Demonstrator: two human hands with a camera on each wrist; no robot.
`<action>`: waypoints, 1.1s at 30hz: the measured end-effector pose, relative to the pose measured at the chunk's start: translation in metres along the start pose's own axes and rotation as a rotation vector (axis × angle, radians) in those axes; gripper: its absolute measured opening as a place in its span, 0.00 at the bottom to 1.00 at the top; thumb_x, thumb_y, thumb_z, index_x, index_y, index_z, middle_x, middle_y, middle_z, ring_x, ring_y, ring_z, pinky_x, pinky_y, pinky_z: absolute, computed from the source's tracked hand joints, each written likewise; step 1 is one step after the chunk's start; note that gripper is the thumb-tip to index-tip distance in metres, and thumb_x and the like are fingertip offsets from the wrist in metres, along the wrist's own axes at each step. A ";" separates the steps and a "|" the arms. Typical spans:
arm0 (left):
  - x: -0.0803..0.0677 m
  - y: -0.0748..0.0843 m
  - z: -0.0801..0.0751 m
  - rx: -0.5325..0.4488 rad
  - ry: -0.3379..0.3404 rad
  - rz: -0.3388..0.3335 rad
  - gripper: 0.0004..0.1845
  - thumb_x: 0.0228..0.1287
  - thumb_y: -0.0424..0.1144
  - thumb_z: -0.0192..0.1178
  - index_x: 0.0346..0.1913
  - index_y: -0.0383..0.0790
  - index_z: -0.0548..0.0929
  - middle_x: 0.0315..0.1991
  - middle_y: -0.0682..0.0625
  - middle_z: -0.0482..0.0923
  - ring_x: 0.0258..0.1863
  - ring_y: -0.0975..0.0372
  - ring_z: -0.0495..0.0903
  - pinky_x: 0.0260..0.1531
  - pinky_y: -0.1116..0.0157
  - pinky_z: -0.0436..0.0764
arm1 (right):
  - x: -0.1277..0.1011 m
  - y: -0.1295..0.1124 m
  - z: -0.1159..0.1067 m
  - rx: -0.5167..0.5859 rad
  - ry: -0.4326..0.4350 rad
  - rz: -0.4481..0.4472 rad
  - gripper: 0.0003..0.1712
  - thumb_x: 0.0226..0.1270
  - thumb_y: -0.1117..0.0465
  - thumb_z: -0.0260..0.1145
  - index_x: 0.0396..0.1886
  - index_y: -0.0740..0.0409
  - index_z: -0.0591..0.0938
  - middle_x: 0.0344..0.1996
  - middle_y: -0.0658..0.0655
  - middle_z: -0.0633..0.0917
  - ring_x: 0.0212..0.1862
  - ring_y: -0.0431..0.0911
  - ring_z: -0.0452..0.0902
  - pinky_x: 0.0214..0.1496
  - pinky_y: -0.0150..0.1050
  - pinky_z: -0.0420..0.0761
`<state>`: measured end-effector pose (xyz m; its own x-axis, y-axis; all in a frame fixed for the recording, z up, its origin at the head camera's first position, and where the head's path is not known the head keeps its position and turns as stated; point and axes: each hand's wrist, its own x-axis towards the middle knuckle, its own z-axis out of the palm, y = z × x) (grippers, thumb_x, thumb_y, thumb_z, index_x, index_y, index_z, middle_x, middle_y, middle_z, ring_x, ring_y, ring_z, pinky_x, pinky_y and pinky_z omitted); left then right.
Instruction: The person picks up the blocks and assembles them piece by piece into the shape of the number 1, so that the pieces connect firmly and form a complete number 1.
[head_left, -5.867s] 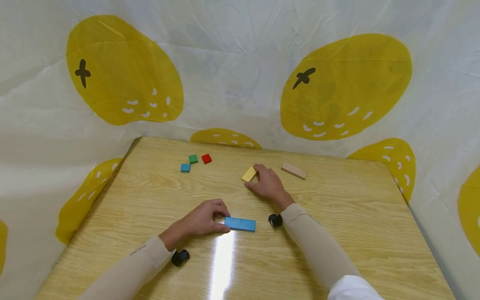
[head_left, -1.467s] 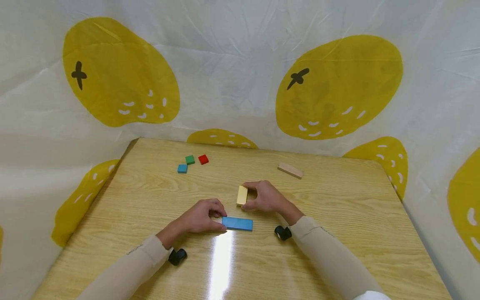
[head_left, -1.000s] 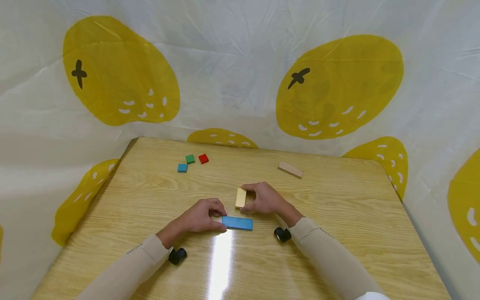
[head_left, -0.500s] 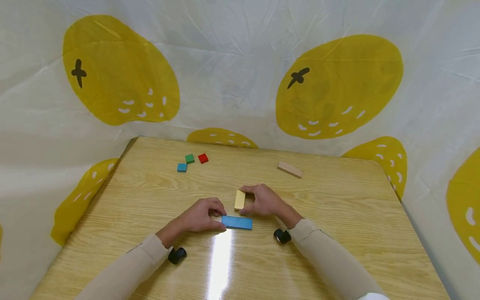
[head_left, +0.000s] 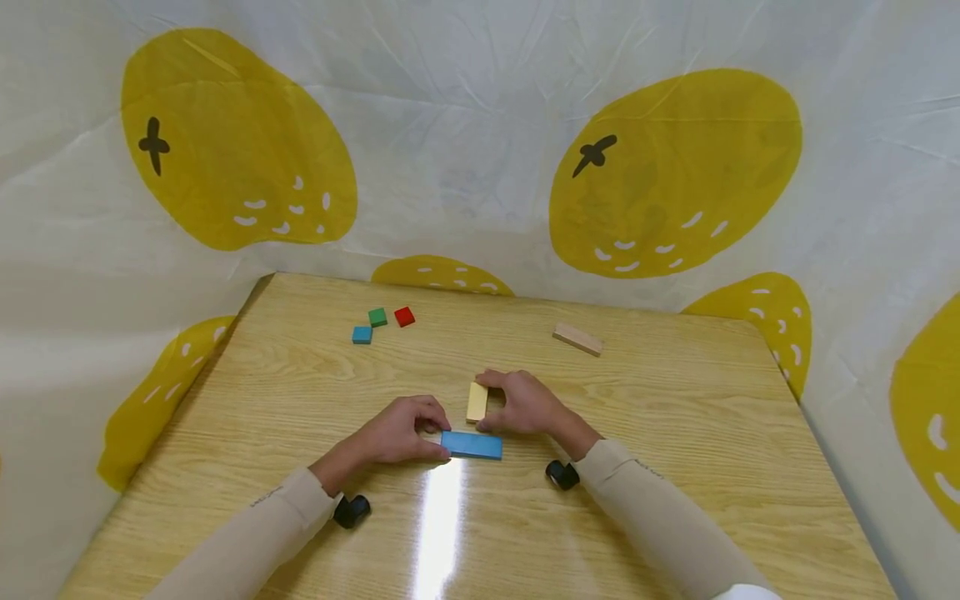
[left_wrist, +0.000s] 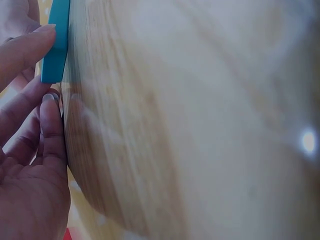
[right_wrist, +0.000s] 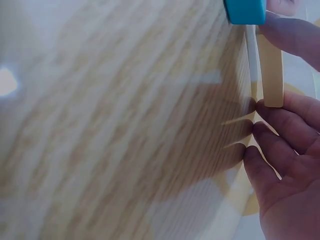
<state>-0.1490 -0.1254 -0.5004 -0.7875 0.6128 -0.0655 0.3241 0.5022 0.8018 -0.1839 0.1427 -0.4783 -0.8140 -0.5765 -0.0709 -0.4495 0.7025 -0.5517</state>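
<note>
A long blue block [head_left: 472, 445] lies flat on the table, its left end pinched between the thumb and fingers of my left hand [head_left: 405, 429]. Just beyond it, my right hand [head_left: 528, 404] grips a yellow block [head_left: 477, 402] by its two ends, thumb at the near end. The yellow block points away from me, nearly at right angles to the blue one, with a small gap between them. In the right wrist view the yellow block [right_wrist: 271, 70] seems slightly raised off the table, with fingertips touching the surface. The left wrist view shows the blue block [left_wrist: 56, 45] against the thumb.
Toward the back left of the wooden table [head_left: 675, 500] lie a small green block [head_left: 377, 317], a red block [head_left: 405, 317] and a small blue block [head_left: 362, 335]. A plain wooden block [head_left: 577, 339] lies at the back right. A patterned cloth [head_left: 450, 150] hangs behind.
My right hand has brought the yellow block nearer to me and a little left, toward the long blue block, and turned it to point away from me. My left hand stays on the blue block.
</note>
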 end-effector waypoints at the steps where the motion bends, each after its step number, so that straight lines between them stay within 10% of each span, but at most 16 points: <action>1: 0.000 0.000 0.000 0.000 0.000 0.008 0.13 0.56 0.46 0.80 0.43 0.48 0.91 0.44 0.58 0.82 0.43 0.67 0.78 0.47 0.71 0.80 | 0.000 0.000 0.000 0.001 -0.001 0.004 0.43 0.56 0.50 0.83 0.70 0.59 0.79 0.69 0.64 0.80 0.70 0.58 0.78 0.69 0.53 0.79; 33: 0.000 0.003 -0.002 0.018 -0.013 0.005 0.14 0.58 0.47 0.78 0.44 0.47 0.91 0.46 0.55 0.83 0.44 0.66 0.78 0.47 0.71 0.79 | 0.000 0.005 0.001 0.091 -0.037 0.016 0.42 0.63 0.48 0.79 0.72 0.60 0.77 0.73 0.57 0.77 0.80 0.53 0.65 0.79 0.53 0.68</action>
<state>-0.1492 -0.1248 -0.4970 -0.7793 0.6228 -0.0692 0.3375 0.5102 0.7910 -0.1861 0.1457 -0.4813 -0.8060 -0.5815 -0.1102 -0.3997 0.6722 -0.6232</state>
